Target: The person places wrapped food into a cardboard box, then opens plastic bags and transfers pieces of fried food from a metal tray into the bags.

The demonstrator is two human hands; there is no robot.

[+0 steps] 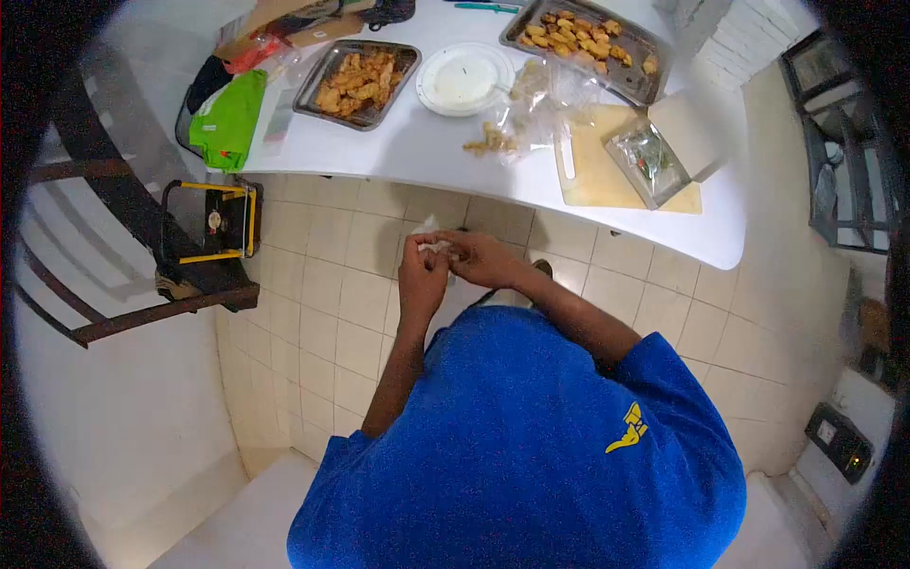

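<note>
My left hand and my right hand meet in front of my body, just short of the table edge. Fingers of both are closed on a crumpled white tissue-like piece, which sticks up above them and shows between them. Whether it is paper or thin plastic I cannot tell. Beyond the hands, on the white table, lie a clear plastic bag and some loose pale food pieces.
A tray of fried meat pieces, a white plate and a tray of potato pieces stand on the table. At right, a clear-lidded box rests on a cutting board. A green bag lies left, above a black-yellow step stool.
</note>
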